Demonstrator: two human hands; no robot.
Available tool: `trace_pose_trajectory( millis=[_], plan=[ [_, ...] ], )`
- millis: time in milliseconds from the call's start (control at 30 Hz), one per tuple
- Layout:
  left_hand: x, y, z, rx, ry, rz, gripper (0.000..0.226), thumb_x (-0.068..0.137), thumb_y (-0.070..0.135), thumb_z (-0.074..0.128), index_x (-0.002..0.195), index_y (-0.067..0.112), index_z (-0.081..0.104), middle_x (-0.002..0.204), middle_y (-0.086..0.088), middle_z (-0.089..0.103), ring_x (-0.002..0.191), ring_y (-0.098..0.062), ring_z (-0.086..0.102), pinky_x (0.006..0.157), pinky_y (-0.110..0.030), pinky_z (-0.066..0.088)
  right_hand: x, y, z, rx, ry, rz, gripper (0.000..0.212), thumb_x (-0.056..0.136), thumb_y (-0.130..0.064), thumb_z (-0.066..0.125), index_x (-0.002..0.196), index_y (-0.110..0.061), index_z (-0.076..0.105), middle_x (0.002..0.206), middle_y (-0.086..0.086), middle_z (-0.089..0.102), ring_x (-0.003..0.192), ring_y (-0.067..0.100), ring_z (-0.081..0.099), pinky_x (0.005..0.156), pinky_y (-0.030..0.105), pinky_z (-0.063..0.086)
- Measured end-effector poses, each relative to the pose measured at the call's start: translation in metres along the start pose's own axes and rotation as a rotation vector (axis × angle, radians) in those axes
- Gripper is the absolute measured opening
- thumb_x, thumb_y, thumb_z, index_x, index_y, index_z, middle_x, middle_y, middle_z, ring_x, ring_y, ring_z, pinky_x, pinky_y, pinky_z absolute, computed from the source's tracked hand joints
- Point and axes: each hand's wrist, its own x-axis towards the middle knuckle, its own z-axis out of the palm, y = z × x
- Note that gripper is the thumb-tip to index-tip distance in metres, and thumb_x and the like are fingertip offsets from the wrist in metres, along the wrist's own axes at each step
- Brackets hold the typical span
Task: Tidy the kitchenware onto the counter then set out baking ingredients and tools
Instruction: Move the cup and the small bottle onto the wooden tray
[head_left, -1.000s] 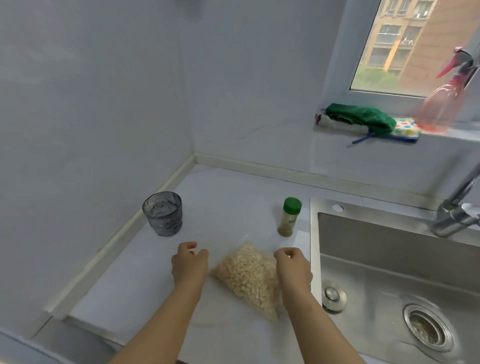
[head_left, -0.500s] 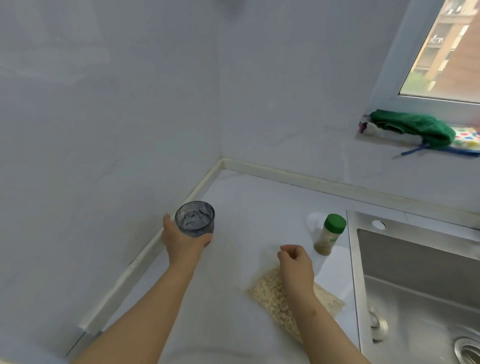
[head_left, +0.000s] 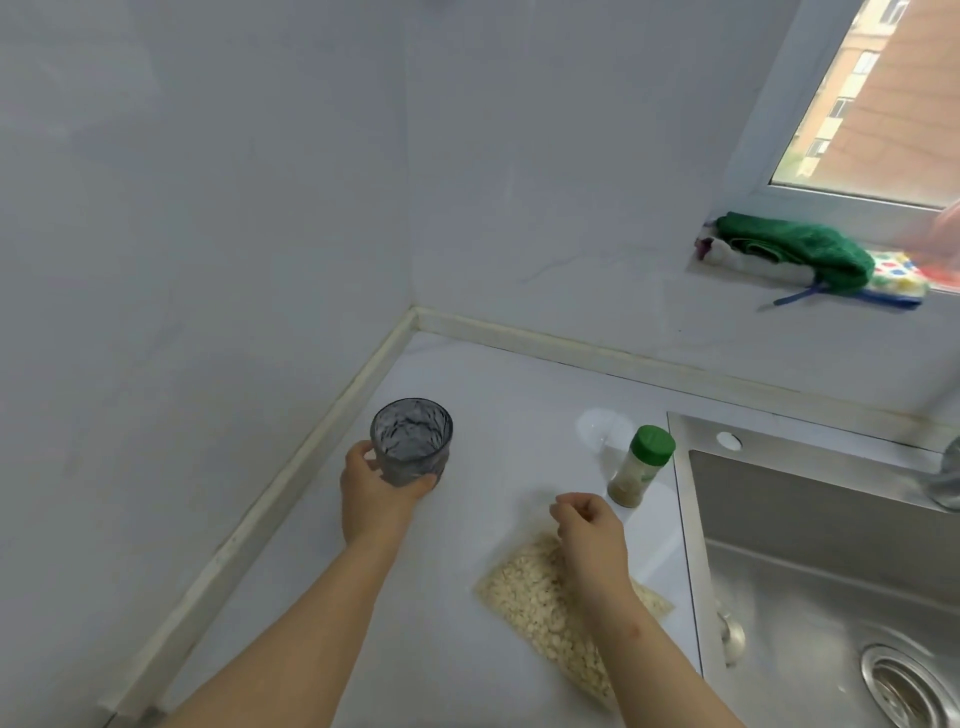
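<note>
Counts: 1 tumbler, 1 bag, 1 jar. Left grip (head_left: 375, 500) is wrapped round the base of the grey patterned glass tumbler (head_left: 413, 441), which is upright and empty, on the desk (head_left: 467, 670) near the left wall. Right grip (head_left: 589, 535) is curled over the top of the clear bag of oat flakes (head_left: 524, 608); can't tell if it's pinching the plastic. Green-capped spice jar (head_left: 641, 467) stands just beside the sink (head_left: 831, 597).

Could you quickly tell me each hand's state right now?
Left hand: holding the grey glass.
Right hand: curled above the oat bag; grip cannot be told.
</note>
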Motion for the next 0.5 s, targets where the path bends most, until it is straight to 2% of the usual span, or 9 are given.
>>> trace_pose_trajectory(
  millis=[133,233,333,400,500],
  plan=[
    [-0.003,0.009,0.011,0.040,0.001,-0.007,0.099,0.056,0.015,0.089,0.138,0.014,0.033,0.136,-0.017,0.041,0.120,-0.031,0.049,0.094,-0.034,0.044,0.004,-0.002,-0.010,0.028,-0.004,0.001,0.011,0.090,-0.009,0.051,0.084,-0.017,0.055,0.083,-0.005,0.055,0.074,0.010,0.051,0.063,0.021,0.041],
    [0.001,0.035,0.008,0.290,0.037,0.153,0.111,0.055,0.030,0.089,0.144,0.019,0.025,0.147,-0.015,0.027,0.135,-0.033,0.030,0.104,-0.045,0.036,0.008,-0.003,-0.015,0.050,-0.007,0.009,0.011,0.090,-0.009,0.052,0.084,-0.018,0.055,0.085,-0.005,0.055,0.077,0.012,0.052,0.066,0.021,0.042],
    [0.011,0.063,0.011,0.519,-0.114,0.162,0.114,0.063,0.040,0.084,0.149,0.024,0.009,0.154,-0.013,0.008,0.141,-0.033,0.016,0.108,-0.048,0.029,0.013,-0.002,-0.016,0.077,-0.009,0.032,0.011,0.089,-0.009,0.052,0.084,-0.018,0.056,0.085,-0.005,0.055,0.079,0.015,0.053,0.068,0.024,0.043],
    [0.013,0.072,0.016,0.659,-0.186,0.086,0.113,0.068,0.044,0.078,0.149,0.021,0.003,0.153,-0.014,0.010,0.140,-0.034,0.016,0.107,-0.048,0.030,0.015,-0.003,-0.017,0.085,-0.020,0.045,0.010,0.089,-0.009,0.053,0.084,-0.018,0.056,0.086,-0.003,0.056,0.081,0.017,0.054,0.068,0.025,0.043],
    [0.010,0.077,0.024,0.809,-0.163,0.065,0.099,0.072,0.046,0.071,0.147,0.015,0.013,0.145,-0.015,0.025,0.134,-0.034,0.024,0.102,-0.043,0.035,0.024,-0.011,-0.025,0.094,-0.025,0.033,0.010,0.089,-0.009,0.053,0.085,-0.017,0.056,0.089,0.003,0.058,0.078,0.017,0.055,0.066,0.025,0.042]
  ],
)
